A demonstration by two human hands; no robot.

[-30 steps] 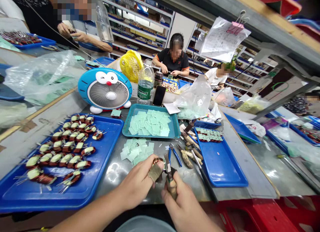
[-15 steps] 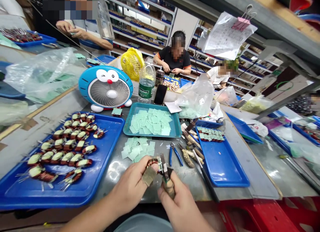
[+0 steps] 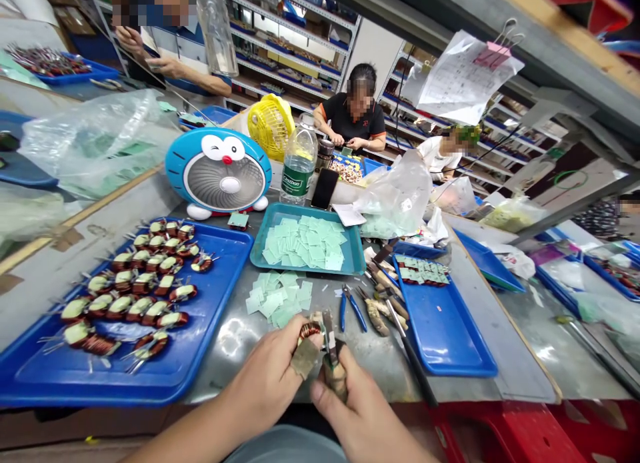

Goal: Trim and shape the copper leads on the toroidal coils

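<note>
My left hand (image 3: 270,376) pinches a small copper-wound coil (image 3: 310,330) near the bench's front edge; a taped pad covers one fingertip. My right hand (image 3: 357,413) is closed round the wrapped handle of a small cutting tool (image 3: 331,356), whose metal jaws point up beside the coil. Just beyond lies a loose heap of pale green squares (image 3: 280,300). A big blue tray (image 3: 210,343) at my left holds several rows of finished coils (image 3: 135,296).
A teal tray (image 3: 353,260) of green squares sits behind the heap. Blue-handled pliers (image 3: 353,306) and other hand tools lie to the right, beside a second blue tray (image 3: 445,336). A blue cartoon fan (image 3: 220,173), water bottle (image 3: 297,163) and plastic bags stand farther back. Other people work at neighbouring benches.
Both hands stay together at the front edge with slight shifts; the coil has turned a little in my left fingers. The view has swung slightly.
</note>
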